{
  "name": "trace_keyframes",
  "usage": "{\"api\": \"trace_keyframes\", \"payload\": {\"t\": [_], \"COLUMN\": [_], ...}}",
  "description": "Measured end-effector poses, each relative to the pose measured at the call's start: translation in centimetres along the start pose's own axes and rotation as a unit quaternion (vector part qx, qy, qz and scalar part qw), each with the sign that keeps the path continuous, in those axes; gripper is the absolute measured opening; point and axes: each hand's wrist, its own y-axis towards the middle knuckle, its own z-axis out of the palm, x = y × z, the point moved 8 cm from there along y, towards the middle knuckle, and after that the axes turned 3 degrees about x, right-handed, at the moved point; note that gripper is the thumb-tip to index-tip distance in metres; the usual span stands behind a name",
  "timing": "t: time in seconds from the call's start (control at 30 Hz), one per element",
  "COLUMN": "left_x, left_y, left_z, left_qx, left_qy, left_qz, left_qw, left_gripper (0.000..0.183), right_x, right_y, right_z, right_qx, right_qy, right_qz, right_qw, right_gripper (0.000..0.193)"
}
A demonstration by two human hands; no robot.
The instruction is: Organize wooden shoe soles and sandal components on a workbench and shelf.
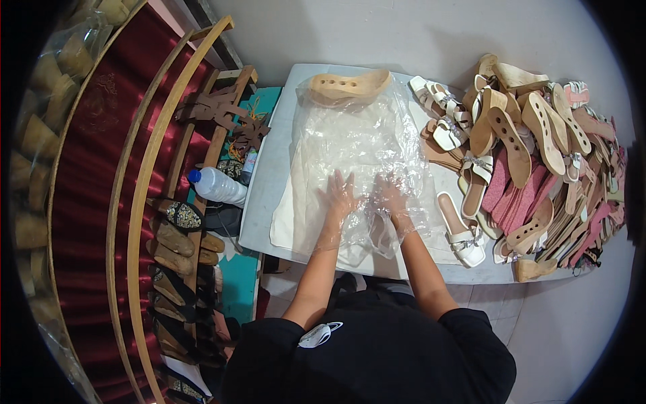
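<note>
A large clear plastic bag (356,145) is spread over a cream cloth (286,219) on the table. My left hand (341,194) lies on it with the fingers spread. Beside it, my right hand (391,195) is also flat and open, with shiny plastic folds over or around it. Whether the hands are inside the bag or partly under it, I cannot tell for certain. At the bag's far end rests a wooden shoe sole (367,86) with several dark holes, its near part seemingly covered by plastic.
White sandals (463,246) and a heap of wooden soles (542,131) with pink strips (515,192) fill the table's right side. On the left stand a wooden shoe rack (145,195), a blue-capped bottle (219,187) and brown cut-outs (208,108). A wall rises behind the grey table (269,178).
</note>
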Motion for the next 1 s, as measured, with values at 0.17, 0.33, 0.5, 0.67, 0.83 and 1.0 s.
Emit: {"api": "trace_keyframes", "payload": {"t": [0.17, 0.33, 0.5, 0.67, 0.83, 1.0], "left_x": [1.7, 0.6, -1.8, -1.4, -2.9, -7.1], "left_y": [-1.6, -3.0, -7.2, -11.5, -14.7, -17.4], "left_z": [1.6, 2.2, 1.2, 0.2, 1.6, -0.7], "left_qx": [0.011, 0.042, 0.033, -0.007, 0.102, 0.108], "left_qy": [0.099, 0.1, 0.002, -0.06, -0.045, -0.074], "left_qz": [0.045, 0.031, 0.075, 0.103, 0.181, 0.317], "left_qw": [0.994, 0.994, 0.997, 0.993, 0.977, 0.939], "left_gripper": [0.095, 0.093, 0.087, 0.081, 0.074, 0.062], "right_x": [1.9, 1.2, 2.5, 3.3, 3.8, 1.9], "right_y": [-4.8, -7.1, -12.4, -15.7, -18.6, -21.3], "right_z": [-1.5, -1.9, -3.6, -3.0, -2.6, -4.1], "right_qx": [-0.016, 0.011, -0.057, -0.061, -0.049, 0.105], "right_qy": [-0.15, -0.235, -0.066, -0.022, -0.043, 0.024], "right_qz": [-0.034, -0.039, -0.1, -0.132, -0.131, -0.119], "right_qw": [0.988, 0.971, 0.991, 0.989, 0.989, 0.987], "right_gripper": [0.066, 0.067, 0.061, 0.064, 0.066, 0.051]}}
